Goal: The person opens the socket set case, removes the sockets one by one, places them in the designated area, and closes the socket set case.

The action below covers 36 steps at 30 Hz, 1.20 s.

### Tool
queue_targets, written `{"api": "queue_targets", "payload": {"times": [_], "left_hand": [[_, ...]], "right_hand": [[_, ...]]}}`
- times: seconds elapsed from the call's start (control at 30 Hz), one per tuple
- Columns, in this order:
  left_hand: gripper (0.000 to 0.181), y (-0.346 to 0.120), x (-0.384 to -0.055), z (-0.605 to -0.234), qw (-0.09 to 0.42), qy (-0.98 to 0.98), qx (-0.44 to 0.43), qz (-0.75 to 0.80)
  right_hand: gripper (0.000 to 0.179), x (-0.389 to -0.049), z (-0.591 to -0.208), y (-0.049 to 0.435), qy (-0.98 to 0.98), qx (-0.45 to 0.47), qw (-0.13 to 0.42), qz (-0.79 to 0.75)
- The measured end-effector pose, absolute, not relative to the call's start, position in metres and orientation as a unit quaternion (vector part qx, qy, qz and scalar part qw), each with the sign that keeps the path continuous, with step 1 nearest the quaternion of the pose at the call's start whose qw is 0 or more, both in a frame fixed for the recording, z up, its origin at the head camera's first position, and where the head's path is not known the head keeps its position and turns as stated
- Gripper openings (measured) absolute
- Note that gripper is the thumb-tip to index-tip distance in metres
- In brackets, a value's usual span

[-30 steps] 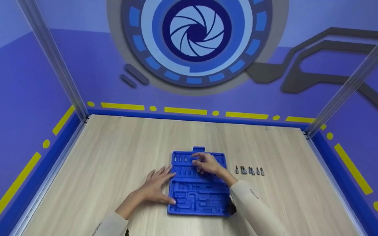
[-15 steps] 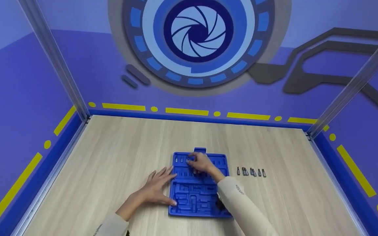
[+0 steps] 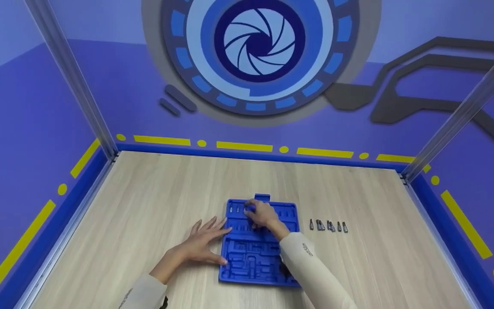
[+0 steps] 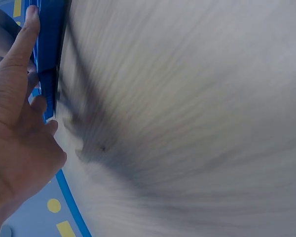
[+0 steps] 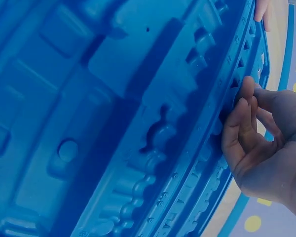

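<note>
A blue molded bit case (image 3: 260, 281) lies unfolded on the table. My left hand (image 3: 200, 245) has its fingers spread along the case's left side, fingertips and thumb at the edge. In the left wrist view that thumb (image 4: 24, 44) lies against the case wall (image 4: 49, 39). At the top row of slots my right hand (image 3: 262, 213) pinches at the third screwdriver bit from the left, which its fingers hide. Curled fingers and thumb meet at a slot in the right wrist view (image 5: 259, 143). Two small bits (image 3: 231, 209) sit in slots left of it.
Several loose screwdriver bits (image 3: 328, 225) lie in a row on the wooden table (image 3: 165, 189), right of the case. Blue-purple walls (image 3: 187, 128) with yellow markings enclose the table at the back and sides.
My right hand has moved slightly left along the top row, and its fingers now cover the third bit. My left hand stays at the case edge; the loose bits have not moved.
</note>
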State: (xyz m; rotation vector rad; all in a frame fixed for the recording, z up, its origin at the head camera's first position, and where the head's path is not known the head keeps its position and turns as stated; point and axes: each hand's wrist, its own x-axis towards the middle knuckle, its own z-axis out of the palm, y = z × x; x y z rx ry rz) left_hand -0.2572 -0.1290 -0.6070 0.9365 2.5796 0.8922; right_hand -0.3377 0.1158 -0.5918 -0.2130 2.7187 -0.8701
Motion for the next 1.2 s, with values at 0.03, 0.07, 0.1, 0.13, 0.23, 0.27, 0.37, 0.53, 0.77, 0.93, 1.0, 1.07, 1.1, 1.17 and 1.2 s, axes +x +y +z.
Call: {"api": "queue_targets", "payload": {"times": [0.03, 0.07, 0.1, 0.13, 0.23, 0.27, 0.37, 0.53, 0.77, 0.93, 1.0, 1.07, 1.1, 1.17, 1.2], "left_hand": [[0.098, -0.129, -0.256, -0.607, 0.125, 0.887, 0.322, 0.306], [0.098, -0.129, -0.255, -0.608, 0.121, 0.888, 0.321, 0.306], [0.099, -0.128, -0.254, -0.608, 0.118, 0.889, 0.32, 0.306], [0.099, -0.128, -0.253, -0.608, 0.117, 0.889, 0.319, 0.306], [0.1, -0.126, -0.251, -0.609, 0.112, 0.891, 0.315, 0.306], [0.1, -0.126, -0.251, -0.609, 0.111, 0.892, 0.315, 0.306], [0.1, -0.126, -0.251, -0.609, 0.11, 0.892, 0.313, 0.306], [0.099, -0.126, -0.251, -0.608, 0.117, 0.893, 0.306, 0.308], [0.1, -0.125, -0.251, -0.61, 0.117, 0.897, 0.301, 0.303], [0.1, -0.124, -0.252, -0.608, 0.116, 0.898, 0.302, 0.299], [0.1, -0.125, -0.252, -0.609, 0.116, 0.899, 0.3, 0.297], [0.101, -0.126, -0.252, -0.609, 0.118, 0.9, 0.297, 0.296], [0.101, -0.126, -0.252, -0.61, 0.118, 0.901, 0.296, 0.295], [0.101, -0.127, -0.251, -0.611, 0.121, 0.902, 0.293, 0.294], [0.101, -0.127, -0.251, -0.611, 0.123, 0.902, 0.292, 0.294]], "right_hand": [[0.035, -0.337, -0.592, 0.116, 0.94, -0.078, 0.14, -0.302], [0.035, -0.337, -0.591, 0.117, 0.938, -0.08, 0.142, -0.306], [0.035, -0.337, -0.59, 0.117, 0.936, -0.083, 0.144, -0.311], [0.035, -0.336, -0.589, 0.118, 0.932, -0.082, 0.149, -0.319], [0.036, -0.336, -0.586, 0.12, 0.918, -0.074, 0.166, -0.352], [0.036, -0.336, -0.585, 0.121, 0.912, -0.071, 0.172, -0.365], [0.033, -0.336, -0.584, 0.123, 0.896, -0.067, 0.183, -0.398], [0.024, -0.336, -0.588, 0.121, 0.903, -0.086, 0.161, -0.389], [0.016, -0.332, -0.592, 0.11, 0.928, -0.072, 0.115, -0.347], [0.017, -0.329, -0.595, 0.11, 0.922, -0.057, 0.078, -0.374], [0.02, -0.329, -0.596, 0.111, 0.902, -0.05, 0.084, -0.42], [0.022, -0.328, -0.598, 0.113, 0.881, -0.048, 0.092, -0.461], [0.023, -0.327, -0.598, 0.114, 0.87, -0.047, 0.098, -0.48], [0.023, -0.326, -0.599, 0.116, 0.85, -0.046, 0.119, -0.512], [0.023, -0.325, -0.599, 0.117, 0.844, -0.048, 0.124, -0.52]]}}
